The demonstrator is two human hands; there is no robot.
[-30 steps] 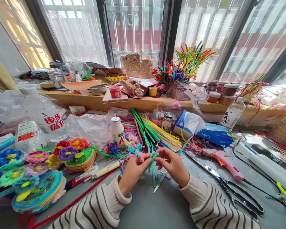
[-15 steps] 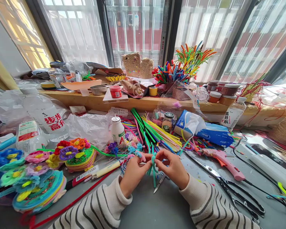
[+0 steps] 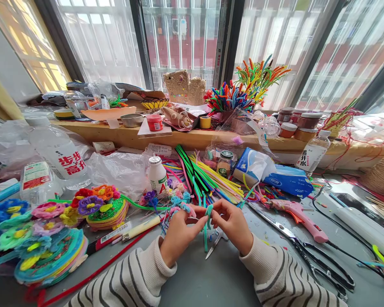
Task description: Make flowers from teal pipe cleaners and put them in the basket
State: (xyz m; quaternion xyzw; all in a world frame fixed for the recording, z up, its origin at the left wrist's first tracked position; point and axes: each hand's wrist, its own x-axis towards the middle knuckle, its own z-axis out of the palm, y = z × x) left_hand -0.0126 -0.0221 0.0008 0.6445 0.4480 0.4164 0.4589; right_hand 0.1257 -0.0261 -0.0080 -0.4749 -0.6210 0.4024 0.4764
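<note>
Between my fingertips is a teal pipe cleaner (image 3: 209,211), bent into a small loop. My left hand (image 3: 183,228) pinches it from the left, and my right hand (image 3: 233,224) pinches it from the right. A straight teal pipe cleaner length (image 3: 205,239) hangs just below; I cannot tell whether it joins the loop. Small scissors (image 3: 215,244) lie on the table under my hands. Beyond my fingers spreads a pile of loose pipe cleaners (image 3: 216,179) in green, yellow and black. Small fuzzy flowers (image 3: 181,200) sit by my left knuckles.
At left are fuzzy flower-topped discs (image 3: 51,256), a utility knife (image 3: 109,238) and a large bottle (image 3: 59,153). To the right lie large scissors (image 3: 307,251), a pink glue gun (image 3: 304,219) with a cord, and a blue tissue pack (image 3: 284,179). A wooden ledge (image 3: 121,136) runs behind.
The teal loop has turned and shifted slightly right between my fingertips. The hanging length has moved a little left of it. Both hands keep their pinch.
</note>
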